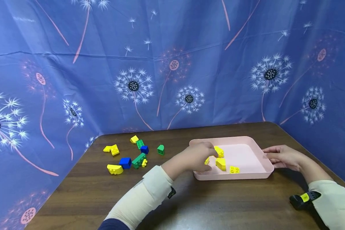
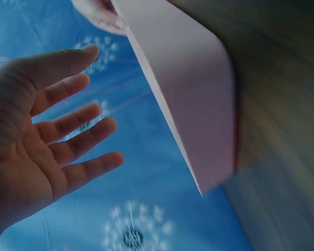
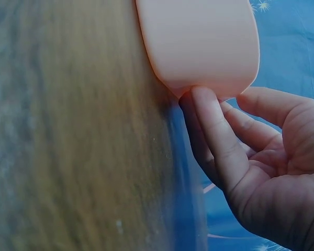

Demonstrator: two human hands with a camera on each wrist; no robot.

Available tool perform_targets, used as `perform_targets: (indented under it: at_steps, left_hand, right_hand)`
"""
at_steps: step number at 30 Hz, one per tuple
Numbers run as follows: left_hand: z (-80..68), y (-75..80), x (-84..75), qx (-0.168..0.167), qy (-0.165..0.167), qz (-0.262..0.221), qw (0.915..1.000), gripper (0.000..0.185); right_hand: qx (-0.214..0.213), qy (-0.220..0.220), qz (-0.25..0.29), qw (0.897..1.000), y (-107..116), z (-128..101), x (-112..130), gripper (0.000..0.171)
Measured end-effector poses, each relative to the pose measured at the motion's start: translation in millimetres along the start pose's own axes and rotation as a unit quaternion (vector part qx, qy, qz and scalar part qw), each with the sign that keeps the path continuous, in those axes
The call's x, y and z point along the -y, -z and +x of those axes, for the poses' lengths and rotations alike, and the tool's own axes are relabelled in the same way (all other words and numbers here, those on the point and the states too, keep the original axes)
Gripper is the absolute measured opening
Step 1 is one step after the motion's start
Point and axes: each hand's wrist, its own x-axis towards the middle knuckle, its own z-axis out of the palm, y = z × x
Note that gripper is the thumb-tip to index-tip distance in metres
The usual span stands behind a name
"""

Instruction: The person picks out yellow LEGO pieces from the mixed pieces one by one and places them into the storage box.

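Pink tray [image 1: 254, 145] sits on the table [image 1: 189, 207], yellow bricks [image 1: 221, 163] inside. Left hand [image 1: 196, 156] hovers over its near-left corner; the wrist view shows fingers [image 2: 76, 128] spread, holding nothing. Right hand [image 1: 283, 156] steadies the right rim, fingers [image 3: 214, 130] lightly curled against it.

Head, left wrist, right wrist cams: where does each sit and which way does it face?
Head: worn on the head, looks forward and down at the table, pink tray and loose bricks; both forearms show.
Left wrist: on the left wrist, looks along the open left hand toward the tray's outer wall and blue backdrop.
Right wrist: on the right wrist, looks past the right hand, fingers at the tray's rim.
Shared: all three views show the tray and table.
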Motion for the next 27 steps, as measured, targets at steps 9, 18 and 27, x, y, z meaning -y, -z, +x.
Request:
perform_targets:
  at_steps: [9,18,27]
  left_hand:
    - [-60.3,-0.8,30.5,-0.045,0.059,-0.053,0.9959,0.042]
    - [-115.4,6.7,54.6,-0.094,0.087,-0.078,0.9887,0.040]
    - [-162.9,1.0,77.0,-0.110,0.127,-0.081,0.9825,0.038]
  right_hand:
    - [-0.001,0.012,-0.011,1.000,0,-2,2,0.059]
    - [0.010,0.017,-0.001,1.000,-1,1,0,0.059]
    - [0.016,0.016,-0.003,1.000,-1,0,2,0.058]
